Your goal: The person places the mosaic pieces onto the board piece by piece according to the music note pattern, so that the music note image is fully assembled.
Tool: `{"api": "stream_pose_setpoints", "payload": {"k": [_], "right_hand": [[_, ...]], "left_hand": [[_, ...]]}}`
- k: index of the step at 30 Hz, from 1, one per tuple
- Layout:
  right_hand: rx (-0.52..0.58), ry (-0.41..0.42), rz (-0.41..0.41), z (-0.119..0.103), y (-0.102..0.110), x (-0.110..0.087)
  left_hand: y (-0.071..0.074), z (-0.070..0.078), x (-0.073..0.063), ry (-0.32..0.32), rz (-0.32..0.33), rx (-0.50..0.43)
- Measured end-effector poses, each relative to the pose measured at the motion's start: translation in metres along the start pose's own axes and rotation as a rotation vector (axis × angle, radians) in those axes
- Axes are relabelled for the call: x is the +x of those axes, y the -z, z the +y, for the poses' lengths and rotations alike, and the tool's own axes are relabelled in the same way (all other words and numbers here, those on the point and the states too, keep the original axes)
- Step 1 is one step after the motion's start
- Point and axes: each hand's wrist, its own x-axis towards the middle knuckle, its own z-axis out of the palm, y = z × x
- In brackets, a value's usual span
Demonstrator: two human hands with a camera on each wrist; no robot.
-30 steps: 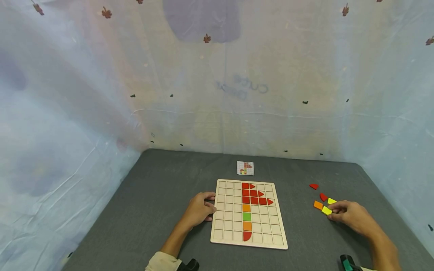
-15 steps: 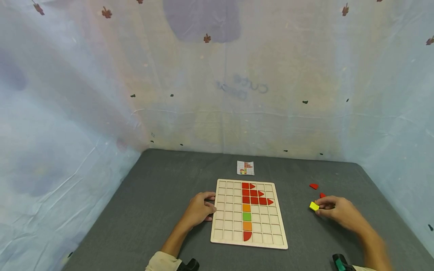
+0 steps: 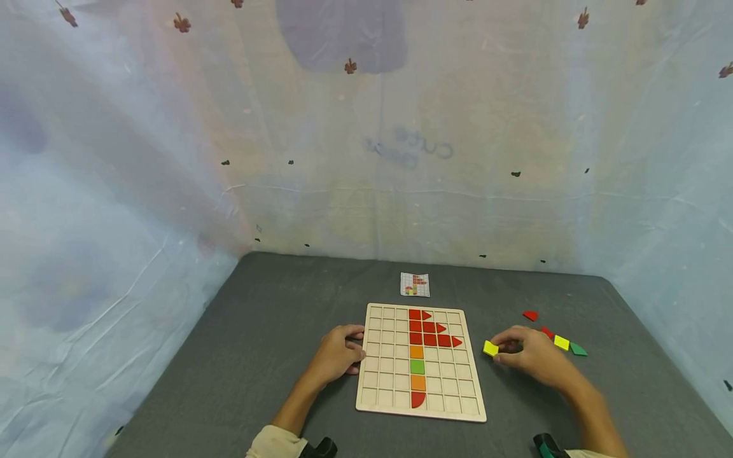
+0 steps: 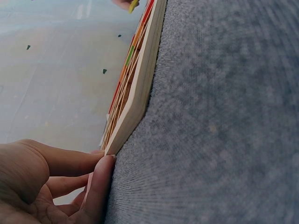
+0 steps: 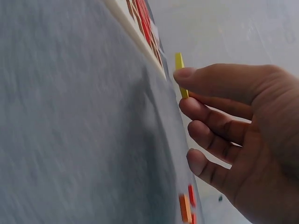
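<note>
Dark-grey woven cloth (image 3: pixel 258 318) covers the tabletop, far corners rounded. Pale, creased sheeting (image 3: pixel 343 222) hangs behind & along both sides, w/ brown clover-like motifs (image 3: pixel 350 66), small dark-green specks (image 3: pixel 516 173), a big lilac patch (image 3: pixel 343 32) up top & faint reversed lettering (image 3: pixel 409 146) mid-bkgd. Approx. mid-table, a wooden grid board (image 3: pixel 386 366) lies flat w/ red, orange & green pieces (image 3: pixel 429 327) set in; small pattern card (image 3: pixel 415 285) lies just beyond its far edge. L hand (image 3: pixel 335 353) grips the board's left edge btwn thumb & fingers. R hand (image 3: pixel 532 356) pinches a yellow square tile (image 3: pixel 490 348) just right of the board, not touching it. Farther right on the cloth: 2nd yellow tile (image 3: pixel 562 343), dark-green piece (image 3: pixel 578 349), loose red pieces (image 3: pixel 530 315), plus an orange tile (image 5: pixel 185 208) per R-wrist view.
</note>
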Motion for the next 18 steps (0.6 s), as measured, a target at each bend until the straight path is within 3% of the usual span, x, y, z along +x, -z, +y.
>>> {"api": "stream_pose_setpoints", "payload": {"k": [18], "right_hand": [[-0.003,0.192,-0.048,-0.054,-0.043,0.009]], "left_hand": [[-0.001,-0.001,-0.001,-0.008,-0.001,0.009]]}}
